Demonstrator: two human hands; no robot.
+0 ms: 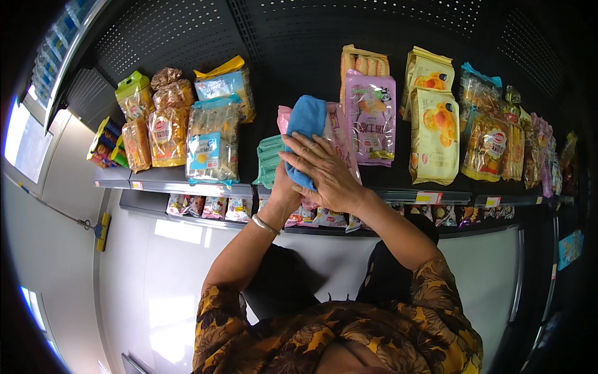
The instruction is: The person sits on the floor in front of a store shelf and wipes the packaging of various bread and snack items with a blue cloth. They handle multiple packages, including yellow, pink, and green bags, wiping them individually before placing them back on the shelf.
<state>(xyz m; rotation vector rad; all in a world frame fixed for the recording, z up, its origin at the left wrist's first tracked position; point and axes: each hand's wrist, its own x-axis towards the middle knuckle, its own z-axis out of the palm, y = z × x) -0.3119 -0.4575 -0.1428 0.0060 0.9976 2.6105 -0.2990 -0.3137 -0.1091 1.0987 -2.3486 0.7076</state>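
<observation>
My right hand [322, 166] lies over a folded blue cloth [306, 114], fingers stretched across it and pointing up and left. Close below the cloth is my left hand [286, 184], with a bangle on the wrist. Its fingers are hidden behind the cloth and my right hand, so what it grips cannot be seen. A ridged green pack [270, 161] shows just left of my hands. Behind the cloth is a pink plastic package [338, 126], partly covered by my right hand.
Packaged breads [169, 128] and a blue-and-clear pack [212, 140] stand left on the dark shelf [289, 70]. Right are a purple package [371, 117] and cream croissant bags [434, 135]. Small snack bags [238, 208] line a lower shelf. A mop [103, 231] leans at far left.
</observation>
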